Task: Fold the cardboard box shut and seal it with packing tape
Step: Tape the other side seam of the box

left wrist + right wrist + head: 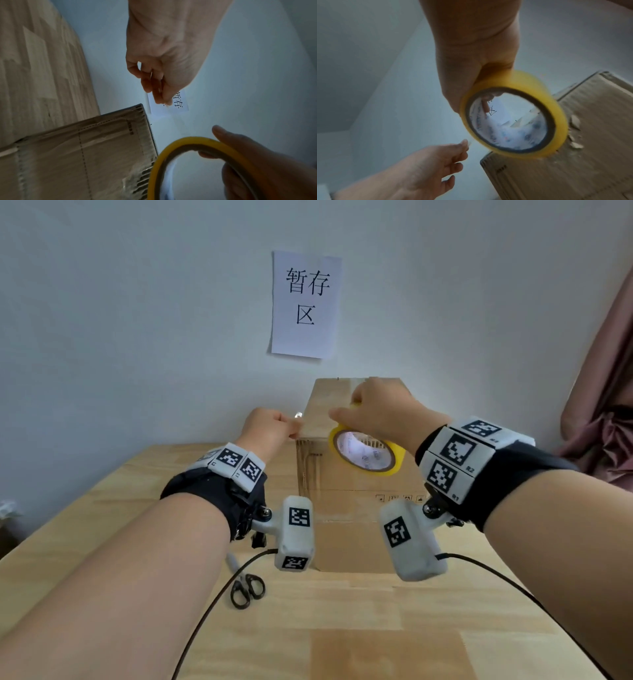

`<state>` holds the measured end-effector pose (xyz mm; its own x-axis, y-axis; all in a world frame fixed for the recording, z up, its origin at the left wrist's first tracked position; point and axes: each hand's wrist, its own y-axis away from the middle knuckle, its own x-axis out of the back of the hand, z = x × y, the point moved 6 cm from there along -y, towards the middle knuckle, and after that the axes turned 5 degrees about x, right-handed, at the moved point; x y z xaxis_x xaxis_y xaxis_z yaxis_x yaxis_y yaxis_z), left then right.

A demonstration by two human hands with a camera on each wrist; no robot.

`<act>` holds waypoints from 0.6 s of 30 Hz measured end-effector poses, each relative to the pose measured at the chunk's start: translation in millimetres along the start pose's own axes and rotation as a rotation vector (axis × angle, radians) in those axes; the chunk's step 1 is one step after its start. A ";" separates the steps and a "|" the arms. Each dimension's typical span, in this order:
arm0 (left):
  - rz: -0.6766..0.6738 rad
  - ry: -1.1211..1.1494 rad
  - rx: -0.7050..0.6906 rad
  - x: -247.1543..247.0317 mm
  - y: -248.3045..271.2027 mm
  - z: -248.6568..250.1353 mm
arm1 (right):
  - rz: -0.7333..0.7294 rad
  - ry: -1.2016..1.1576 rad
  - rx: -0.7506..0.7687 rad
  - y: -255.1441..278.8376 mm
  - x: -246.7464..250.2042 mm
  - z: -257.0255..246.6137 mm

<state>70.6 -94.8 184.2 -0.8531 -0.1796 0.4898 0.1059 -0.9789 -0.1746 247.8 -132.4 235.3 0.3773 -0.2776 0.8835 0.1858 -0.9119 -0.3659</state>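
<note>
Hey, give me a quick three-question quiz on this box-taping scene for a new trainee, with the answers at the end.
1. True or false: the right hand holds the tape roll.
2. Where do the scissors lie? A) on top of the box B) on the table, near left of the box C) in the left hand
3. Fill in: the left hand's fingers pinch together beside the box's top ____ corner.

Key: 1 true; 2 B; 3 left.
</note>
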 end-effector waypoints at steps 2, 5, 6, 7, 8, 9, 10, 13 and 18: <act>0.022 0.039 0.002 1.9 -7.8 3.0 | 0.014 0.170 0.016 -8.9 5.7 -1.6; -0.013 0.052 0.035 -0.6 -15.8 3.2 | 0.014 0.338 0.053 -14.3 6.3 -1.9; -0.043 0.064 0.058 -4.2 -16.4 1.3 | 0.017 0.366 0.062 -15.9 5.1 -1.0; -0.077 0.076 0.092 -9.1 -15.5 -1.1 | 0.020 0.382 0.070 -17.4 3.5 0.3; -0.110 0.102 0.131 -14.9 -12.9 -3.4 | 0.019 0.385 0.073 -18.8 2.4 1.7; -0.130 0.141 0.177 -20.1 -9.9 -5.2 | 0.016 0.382 0.074 -20.4 1.6 3.2; -0.137 0.176 0.214 -24.8 -7.4 -6.1 | 0.013 0.394 0.078 -22.7 1.5 4.8; -0.131 0.221 0.261 -36.9 -2.9 -5.4 | 0.030 0.503 0.095 -26.8 4.4 10.4; -0.080 0.207 0.232 -43.4 -2.0 -3.5 | 0.192 0.374 -0.003 -23.4 16.6 29.4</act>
<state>105.7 -84.7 160.3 -0.9468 -0.1006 0.3058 0.1274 -0.9895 0.0688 276.4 -106.7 249.9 0.0492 -0.5326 0.8449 0.1410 -0.8338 -0.5338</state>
